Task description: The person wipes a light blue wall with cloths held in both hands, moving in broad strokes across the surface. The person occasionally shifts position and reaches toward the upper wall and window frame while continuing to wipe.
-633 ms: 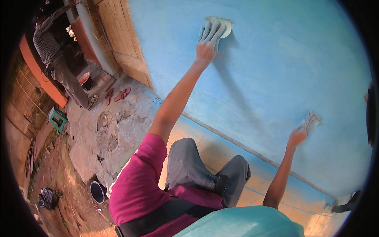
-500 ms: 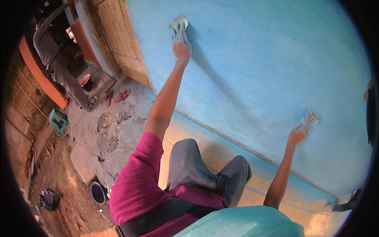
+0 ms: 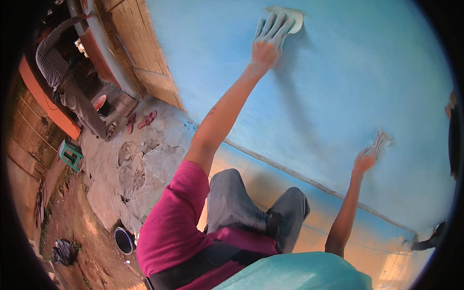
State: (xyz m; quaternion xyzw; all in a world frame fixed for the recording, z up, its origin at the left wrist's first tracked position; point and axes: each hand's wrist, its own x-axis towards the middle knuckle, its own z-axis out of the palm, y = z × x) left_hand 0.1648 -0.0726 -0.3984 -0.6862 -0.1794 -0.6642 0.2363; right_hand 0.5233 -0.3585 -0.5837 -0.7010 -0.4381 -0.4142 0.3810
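Left hand: lay with fingers splayed over pale sheet, palm side hidden.
Pale sheet: rested against blue wall, middle covered.
Right hand: gripped crumpled sheet in fingers against wall, tips indistinct.
Right forearm: vanished behind teal shape.

Left arm extended, left hand high at the blue wall, pale-dusted fingers slightly parted; right forearm raised, right hand lower at that wall, gripping.
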